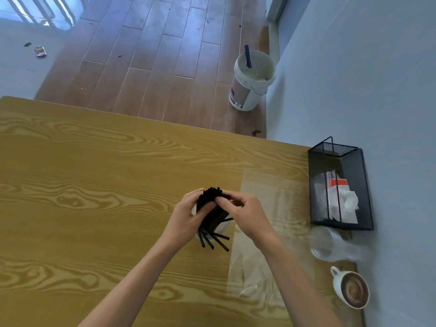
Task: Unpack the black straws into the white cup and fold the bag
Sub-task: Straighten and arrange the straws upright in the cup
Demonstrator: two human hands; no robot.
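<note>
A bundle of black straws [211, 212] stands in the white cup [224, 228], which is mostly hidden behind my hands; several straw ends fan out toward me over its rim. My left hand [186, 217] wraps the left side of the bundle. My right hand [245, 214] pinches the tops of the straws from the right. The clear plastic bag [262, 251] lies flat on the wooden table [94, 185], just right of the cup, partly under my right forearm.
A black mesh holder [341, 187] with napkins stands at the table's right edge by the wall. Before it are stacked clear plastic cups [328, 243] and a coffee mug [351, 289]. A white bucket [252, 79] sits on the floor beyond the table.
</note>
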